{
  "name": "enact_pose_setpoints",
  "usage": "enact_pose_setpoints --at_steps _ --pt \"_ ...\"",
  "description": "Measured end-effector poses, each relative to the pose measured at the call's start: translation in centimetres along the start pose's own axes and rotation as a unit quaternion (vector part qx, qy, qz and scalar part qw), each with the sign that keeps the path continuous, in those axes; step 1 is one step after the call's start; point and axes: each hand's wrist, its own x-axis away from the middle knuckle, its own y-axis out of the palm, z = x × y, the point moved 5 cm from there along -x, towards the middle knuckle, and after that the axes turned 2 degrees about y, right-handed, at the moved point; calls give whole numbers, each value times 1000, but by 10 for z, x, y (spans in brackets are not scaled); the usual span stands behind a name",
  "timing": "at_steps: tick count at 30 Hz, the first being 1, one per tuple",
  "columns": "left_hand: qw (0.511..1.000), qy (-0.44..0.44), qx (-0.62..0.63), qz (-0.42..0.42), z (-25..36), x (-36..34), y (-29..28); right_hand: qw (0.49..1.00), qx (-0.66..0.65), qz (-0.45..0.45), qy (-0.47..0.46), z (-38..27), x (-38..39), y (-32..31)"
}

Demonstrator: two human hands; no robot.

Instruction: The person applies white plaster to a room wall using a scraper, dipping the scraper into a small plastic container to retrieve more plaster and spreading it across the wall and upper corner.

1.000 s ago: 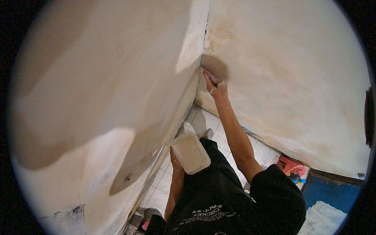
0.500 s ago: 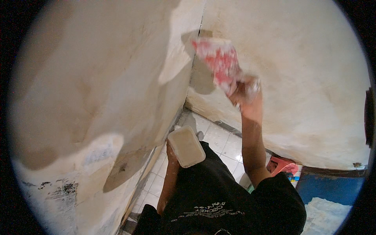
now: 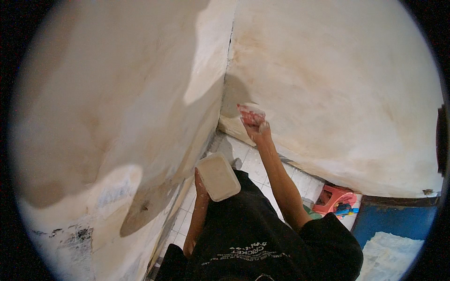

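Against the right-hand wall (image 3: 318,103), low down near the corner, my right hand (image 3: 260,133) is closed round a red putty scraper (image 3: 251,115). White paste smears the scraper's blade and my fingers. Whether its edge touches the wall I cannot tell. In front of my body my left hand (image 3: 200,182) grips the side of a pale rounded-rectangular tub (image 3: 218,177); most of those fingers are hidden behind it. The tub's face looks cream-white and even.
To the left rises another patchy cream wall (image 3: 122,89), with a dark scuffed patch lower down. White floor tiles (image 3: 236,149) show below the corner. A red plastic stool (image 3: 330,199) stands at the right, beside a blue panel (image 3: 389,220) with a whitish sheet.
My right hand has come down with the scraper, from high on the wall to near its foot. The left hand and tub have shifted only slightly.
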Motion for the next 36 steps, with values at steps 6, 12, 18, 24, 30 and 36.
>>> enact_pose_setpoints --at_steps 6,12,18,24,30,36 --pt "997 51 -54 -17 6 -3 11 987 -138 77 15 -60 -45 111" --pt "998 32 -56 0 9 6 16 968 -191 -152 -66 -116 75 230" --pt "999 38 3 -5 0 8 -12 980 116 -123 -108 -84 120 195" --pt "997 37 -58 -20 -1 7 37 991 95 60 -65 -51 -71 53" --pt "994 67 -90 7 11 13 21 678 659 -22 -324 -95 -21 138" --pt "996 71 -50 4 14 27 27 785 533 -29 -312 -60 92 172"
